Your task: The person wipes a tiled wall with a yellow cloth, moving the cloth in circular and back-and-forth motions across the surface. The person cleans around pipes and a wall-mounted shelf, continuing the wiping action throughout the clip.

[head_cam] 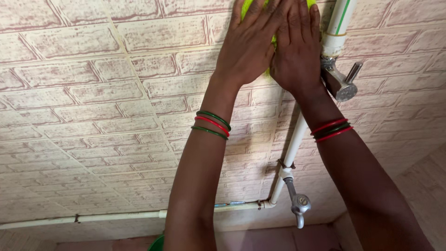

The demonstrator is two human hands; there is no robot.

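1. Landmark: a white plastic water pipe (pixel 291 151) runs up the wall covered in pale pink-and-cream brick-pattern panels (pixel 93 107). All positions below are given relative to this pipe.
2. The left hand (pixel 248 44) lies flat against the wall, just left of the pipe's upper section. Its fingers are extended and held close together, pressing on a bright yellow-green cloth (pixel 272 39).
3. The right hand (pixel 297 51) lies beside the left hand, directly against the pipe's upper section. Its fingers are likewise straight and flat, covering the same cloth. Neither hand is curled around anything.
4. The cloth sits between both palms and the wall, immediately left of the pipe. Only small patches show at the fingertips and between the hands.
5. A metal tap with a round knob (pixel 341 81) projects from the pipe just right of the right wrist.
6. A second metal tap (pixel 298 204) hangs from the pipe's lower section, below both forearms.
7. Red and green bangles (pixel 212 124) ring the left wrist; a similar set (pixel 331 129) rings the right wrist.
8. A horizontal white pipe (pixel 116 216) branches left from the pipe's base along the wall.
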